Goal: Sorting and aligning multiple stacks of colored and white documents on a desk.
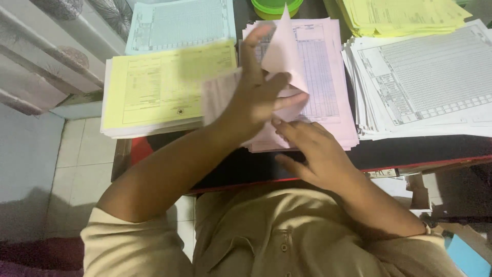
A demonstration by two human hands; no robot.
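Note:
My left hand (256, 95) is raised over a stack of pink printed forms (328, 72) and grips a pink sheet (282, 48), bent upward into a point between its fingers. My right hand (307, 151) rests flat on the near edge of the same pink stack, fingers spread, holding the pile down. The lifted sheet hides part of the top form.
A yellow form stack (164, 87) lies to the left, a light blue sheet (179, 23) behind it. White gridded forms (425, 77) are stacked at the right, more yellow sheets (405, 15) behind them. A green round container (277, 7) stands at the back. The dark desk edge (410, 154) runs near me.

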